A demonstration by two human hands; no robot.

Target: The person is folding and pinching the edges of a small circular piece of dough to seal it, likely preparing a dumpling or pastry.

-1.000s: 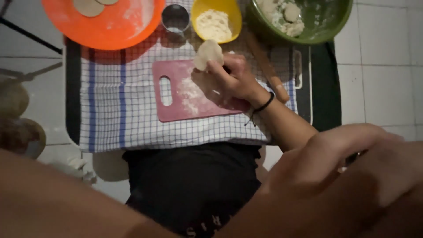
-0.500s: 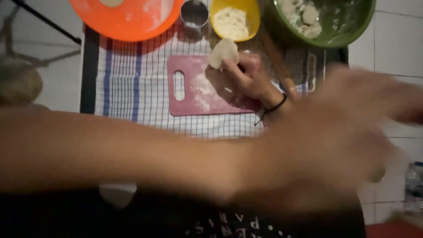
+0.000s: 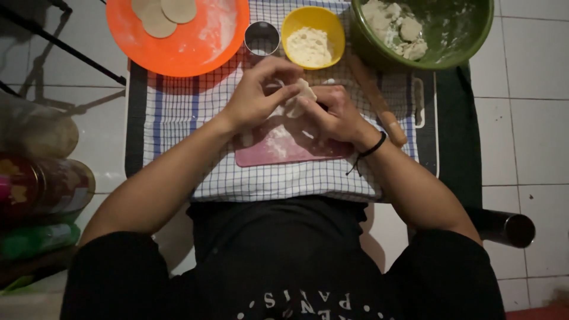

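A checked cloth (image 3: 178,112) covers the dark tray (image 3: 459,118) (set on the tiled floor (image 3: 521,89)).

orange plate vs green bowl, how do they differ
The orange plate is shallow and holds flat, round dough discs; the green bowl is deep and holds rough dough lumps. The orange plate sits at the far left, the green bowl at the far right. Both are round and floury.

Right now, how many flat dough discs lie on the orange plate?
2: both at the top edge of the orange plate, the left dough disc overlapped by the right dough disc; more may lie outside the frame.
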